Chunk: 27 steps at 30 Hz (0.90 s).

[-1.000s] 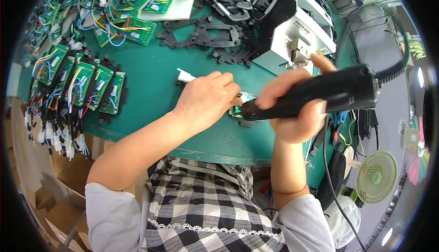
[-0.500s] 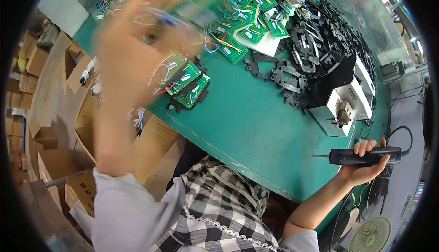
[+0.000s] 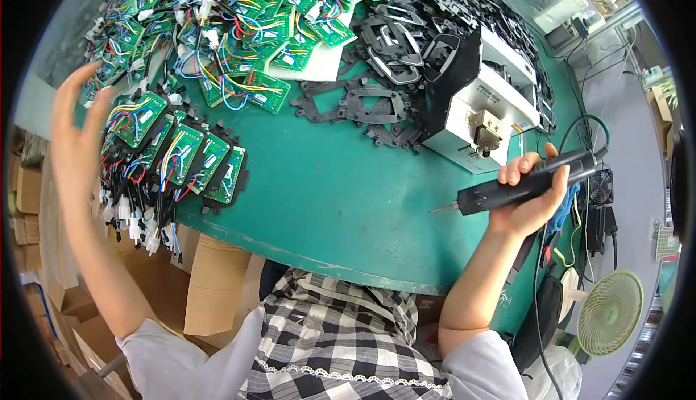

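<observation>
My left hand (image 3: 76, 139) is raised at the far left, its fingers apart and nothing in it. Beside it lies an overlapping row of green circuit boards (image 3: 181, 155) set on black plastic frames, their coloured wires and white connectors (image 3: 134, 227) hanging over the table's edge. At the right, my right hand (image 3: 523, 215) is wrapped round a black electric screwdriver (image 3: 500, 191). Its thin bit points left above the green table (image 3: 326, 211), and a cable runs from its back end.
Wired circuit boards (image 3: 254, 30) are heaped at the back left. Loose black frames (image 3: 373, 102) pile up at the back right, beside a white and black box-shaped device (image 3: 475, 110). A green fan (image 3: 610, 313) stands at the lower right, cardboard boxes (image 3: 217, 284) at the lower left.
My left hand, blurred over the boards before, has moved to the far left and its fingers show apart. The screwdriver in my right hand has shifted left and up. The view has turned.
</observation>
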{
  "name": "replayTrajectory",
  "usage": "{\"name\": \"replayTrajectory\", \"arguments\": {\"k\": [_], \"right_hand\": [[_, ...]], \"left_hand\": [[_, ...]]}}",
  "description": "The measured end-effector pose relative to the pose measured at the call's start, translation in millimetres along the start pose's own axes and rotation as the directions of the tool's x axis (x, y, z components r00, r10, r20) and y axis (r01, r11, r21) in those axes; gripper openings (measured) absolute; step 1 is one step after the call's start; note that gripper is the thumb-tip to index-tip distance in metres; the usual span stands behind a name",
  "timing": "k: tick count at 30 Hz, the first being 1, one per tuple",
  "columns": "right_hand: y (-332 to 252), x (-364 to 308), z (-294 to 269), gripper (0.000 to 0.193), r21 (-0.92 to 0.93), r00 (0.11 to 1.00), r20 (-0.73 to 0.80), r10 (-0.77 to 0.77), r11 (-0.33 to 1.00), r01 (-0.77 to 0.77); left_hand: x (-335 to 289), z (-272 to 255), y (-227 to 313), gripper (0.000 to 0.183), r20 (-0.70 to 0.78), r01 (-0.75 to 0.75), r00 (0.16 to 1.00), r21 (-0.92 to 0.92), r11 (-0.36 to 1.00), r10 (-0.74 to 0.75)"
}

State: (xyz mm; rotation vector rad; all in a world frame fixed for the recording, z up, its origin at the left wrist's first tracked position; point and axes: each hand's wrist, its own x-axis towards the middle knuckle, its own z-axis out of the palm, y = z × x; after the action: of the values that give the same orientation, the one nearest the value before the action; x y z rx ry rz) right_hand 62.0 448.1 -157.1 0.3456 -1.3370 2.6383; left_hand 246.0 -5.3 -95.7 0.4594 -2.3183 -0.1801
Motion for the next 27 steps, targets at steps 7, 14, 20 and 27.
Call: {"name": "replayTrajectory", "arguments": {"k": [7,14,20,27], "right_hand": [[16.3,-6.8,-1.7,0.041,0.044,0.998,0.035,0.051,0.998,-0.053],[3.3,-3.5,-14.2,0.044,0.04,0.999,-0.023,0.038,0.999,-0.037],[-0.4,-3.8,-16.1,0.043,0.05,1.0,0.004,-0.003,0.999,0.003],[-0.3,-3.1,-17.7,0.043,0.123,0.999,0.038,0.009,0.992,-0.013]], "left_hand": [[-20.6,160.0,176.5,0.032,0.412,-0.439,0.722,-0.348,0.828,0.556],[-29.2,203.7,193.5,0.013,0.436,-0.578,0.678,-0.181,0.795,0.592],[-29.0,173.4,175.0,0.014,-0.035,-0.476,0.864,-0.381,0.793,0.502],[-73.6,171.6,165.1,0.027,0.118,-0.53,0.484,-0.749,0.398,0.867]]}}
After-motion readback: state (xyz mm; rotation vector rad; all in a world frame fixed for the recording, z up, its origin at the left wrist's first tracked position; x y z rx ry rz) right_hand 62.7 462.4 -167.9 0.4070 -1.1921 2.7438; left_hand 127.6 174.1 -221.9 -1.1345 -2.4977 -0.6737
